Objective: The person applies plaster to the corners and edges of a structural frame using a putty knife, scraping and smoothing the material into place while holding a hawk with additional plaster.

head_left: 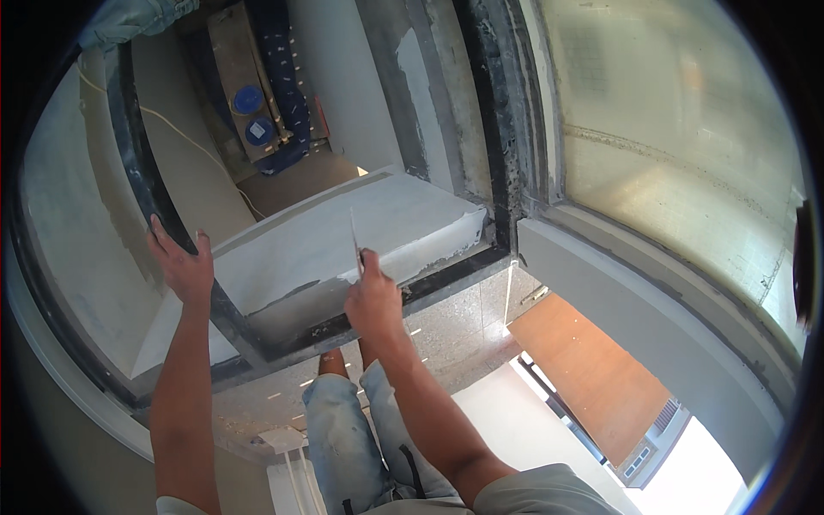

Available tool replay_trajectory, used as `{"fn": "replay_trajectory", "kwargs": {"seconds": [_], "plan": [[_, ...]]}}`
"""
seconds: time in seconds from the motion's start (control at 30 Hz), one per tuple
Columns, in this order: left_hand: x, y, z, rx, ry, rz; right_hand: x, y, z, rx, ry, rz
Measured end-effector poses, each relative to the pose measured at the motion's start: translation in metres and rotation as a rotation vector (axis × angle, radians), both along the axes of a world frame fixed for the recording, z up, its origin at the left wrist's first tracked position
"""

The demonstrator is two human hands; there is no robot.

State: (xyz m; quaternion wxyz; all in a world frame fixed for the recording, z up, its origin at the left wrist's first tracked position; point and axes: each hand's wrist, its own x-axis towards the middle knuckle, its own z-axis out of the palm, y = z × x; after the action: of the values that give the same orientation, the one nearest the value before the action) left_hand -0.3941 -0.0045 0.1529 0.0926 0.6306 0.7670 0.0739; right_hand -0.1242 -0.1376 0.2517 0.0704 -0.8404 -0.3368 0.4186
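Observation:
My left hand (183,264) grips a black window frame bar (144,154), with its thumb and fingers on either side. In my right hand (375,300) I hold a thin-bladed putty knife (354,233), its handle in my closed fingers and its blade pointing away from me. The blade is seen nearly edge-on over a white-plastered sill (300,230); I cannot tell whether it touches. Grey patches and ragged plaster edges show along the sill's near side. Below it, the black lower rail (455,279) of the frame runs past my right wrist.
Beyond the sill, two blue-lidded tubs (248,99) stand on a wooden plank (230,51). A pale cable (184,137) hangs at the left. Light-blue cloth (137,19) shows at the top left. A translucent panel (678,129) is at the right, above a brown board (592,373).

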Motion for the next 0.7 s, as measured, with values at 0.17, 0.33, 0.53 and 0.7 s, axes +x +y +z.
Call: {"fn": "replay_trajectory", "kwargs": {"seconds": [0.17, 0.33, 0.53, 0.7], "plan": [[-0.004, 0.004, -0.008, -0.016, -0.026, 0.021, 0.176, 0.102, -0.022, -0.482, -0.285, 0.505], [-0.007, 0.002, -0.016, -0.084, 0.013, 0.077, 0.210, 0.155, -0.128, -1.041, -0.309, 0.985], [-0.015, -0.003, -0.025, 0.026, -0.050, 0.028, 0.224, 0.136, -0.182, -1.299, -0.247, 1.212], [-0.010, -0.001, -0.024, 0.045, -0.037, 0.025, 0.202, 0.128, -0.180, -1.323, -0.164, 1.244]]}}
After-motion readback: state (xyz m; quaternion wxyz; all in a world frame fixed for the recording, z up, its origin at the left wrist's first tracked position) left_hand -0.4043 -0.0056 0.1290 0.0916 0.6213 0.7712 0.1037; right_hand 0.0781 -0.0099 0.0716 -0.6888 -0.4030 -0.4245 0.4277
